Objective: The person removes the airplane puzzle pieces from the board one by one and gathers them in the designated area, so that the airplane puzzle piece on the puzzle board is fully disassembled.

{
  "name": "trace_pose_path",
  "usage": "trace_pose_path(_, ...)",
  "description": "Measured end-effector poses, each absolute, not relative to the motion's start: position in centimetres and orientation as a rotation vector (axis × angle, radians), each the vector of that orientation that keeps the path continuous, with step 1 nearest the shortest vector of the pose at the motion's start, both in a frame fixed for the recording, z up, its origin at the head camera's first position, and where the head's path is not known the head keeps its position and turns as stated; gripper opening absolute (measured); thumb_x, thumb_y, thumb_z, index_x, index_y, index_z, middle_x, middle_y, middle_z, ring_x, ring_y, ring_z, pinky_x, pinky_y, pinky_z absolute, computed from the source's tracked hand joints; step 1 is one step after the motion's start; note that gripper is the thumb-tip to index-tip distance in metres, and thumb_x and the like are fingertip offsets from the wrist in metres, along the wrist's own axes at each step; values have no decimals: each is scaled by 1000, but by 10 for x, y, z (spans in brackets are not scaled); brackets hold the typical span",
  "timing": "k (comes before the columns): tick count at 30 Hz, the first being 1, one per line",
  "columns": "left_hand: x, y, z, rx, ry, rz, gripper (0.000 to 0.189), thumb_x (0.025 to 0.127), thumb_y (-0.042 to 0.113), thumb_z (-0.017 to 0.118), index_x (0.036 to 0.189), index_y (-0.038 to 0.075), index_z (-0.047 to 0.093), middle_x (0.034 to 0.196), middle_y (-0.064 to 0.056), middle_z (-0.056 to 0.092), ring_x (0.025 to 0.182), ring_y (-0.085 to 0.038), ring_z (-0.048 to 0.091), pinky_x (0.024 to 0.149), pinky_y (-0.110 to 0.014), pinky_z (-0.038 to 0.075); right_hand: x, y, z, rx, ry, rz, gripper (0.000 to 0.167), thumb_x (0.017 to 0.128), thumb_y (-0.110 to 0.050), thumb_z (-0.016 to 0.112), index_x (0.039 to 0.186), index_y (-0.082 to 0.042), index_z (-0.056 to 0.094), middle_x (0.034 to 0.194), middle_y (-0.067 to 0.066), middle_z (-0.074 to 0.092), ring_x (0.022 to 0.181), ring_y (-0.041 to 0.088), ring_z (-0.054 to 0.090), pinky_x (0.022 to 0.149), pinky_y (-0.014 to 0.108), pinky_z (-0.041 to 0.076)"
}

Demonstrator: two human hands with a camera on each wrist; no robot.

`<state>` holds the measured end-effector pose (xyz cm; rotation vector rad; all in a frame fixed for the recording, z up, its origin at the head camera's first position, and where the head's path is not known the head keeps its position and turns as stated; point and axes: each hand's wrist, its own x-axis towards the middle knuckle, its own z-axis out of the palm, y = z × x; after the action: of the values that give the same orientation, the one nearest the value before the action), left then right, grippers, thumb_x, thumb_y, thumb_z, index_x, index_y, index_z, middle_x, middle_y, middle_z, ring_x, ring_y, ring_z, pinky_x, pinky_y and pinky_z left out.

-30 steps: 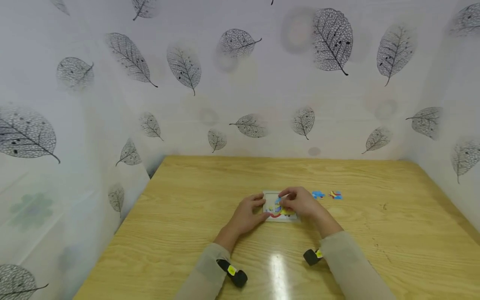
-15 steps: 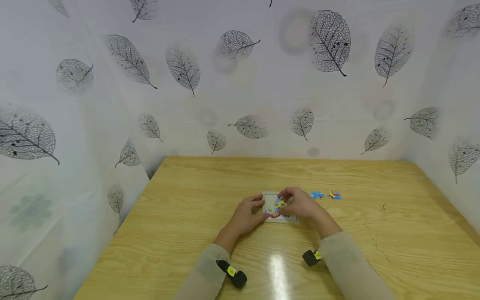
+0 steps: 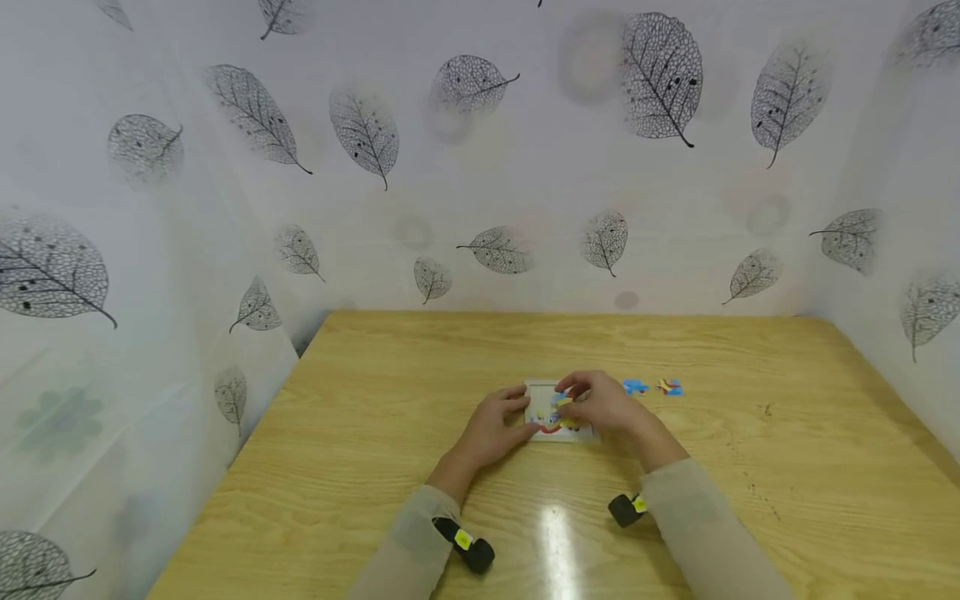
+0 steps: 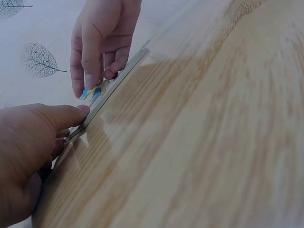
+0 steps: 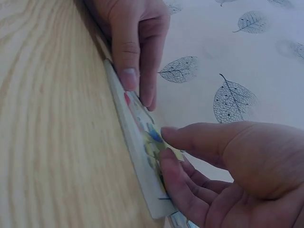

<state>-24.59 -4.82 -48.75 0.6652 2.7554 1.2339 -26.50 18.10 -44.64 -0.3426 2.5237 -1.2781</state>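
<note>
On the shiny yellow wooden table [image 3: 360, 400], a flat white puzzle tray [image 5: 140, 159] is gripped at its left side by the left hand [image 3: 491, 429]. Over it, a small blue and yellow puzzle piece [image 4: 93, 91] is pinched by the right hand [image 3: 606, 406]. Likely light and stiff, it is best held by its edges.

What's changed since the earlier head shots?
Very little: the puzzle piece in the right hand seems to have tilted slightly over the frame; direction unclear. No visible grab or release. Unchanged: left hand gripping the frame's left side, blue piece and multicolored piece lying loose.
</note>
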Motion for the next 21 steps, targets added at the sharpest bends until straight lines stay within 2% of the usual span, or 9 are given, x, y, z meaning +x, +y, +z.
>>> trace_pose_path(4,-246,-47,-486,638,2751,1233,52,92,29,73,136,3,61,151,-7,51,143,-30,43,118,-46,36,-268,189,-444,-324,2460,-1371,20,94,-10,67,111,2,68,95,14,67,74,18,66,67,31,58)
trace_pose_path(7,-246,-47,-485,623,2741,1244,52,92,28,74,136,3,60,152,-7,50,143,-31,42,119,-45,35,-269,196,-442,-329,2426,-1392,20,94,-9,66,108,5,67,91,12,68,75,16,67,69,30,59)
trace_pose_path(10,-246,-47,-484,618,2732,1255,52,92,26,74,136,2,60,152,-7,50,143,-31,42,119,-46,35,-270,204,-441,-325,2360,-1412,23,94,-9,67,111,6,65,93,13,68,78,17,68,72,31,60)
trace_pose_path(16,-244,-47,-483,610,2731,1244,52,92,27,73,137,2,59,152,-7,49,143,-31,42,119,-46,35,-270,220,-441,-320,2195,-1507,34,97,-5,61,128,7,58,101,16,64,88,21,71,81,35,61)
trace_pose_path(21,-243,-47,-483,603,2726,1251,52,92,27,73,137,3,60,153,-6,49,144,-31,41,119,-46,35,-271,232,-442,-339,2145,-1556,36,97,-4,61,129,11,57,100,15,64,86,20,72,81,34,62)
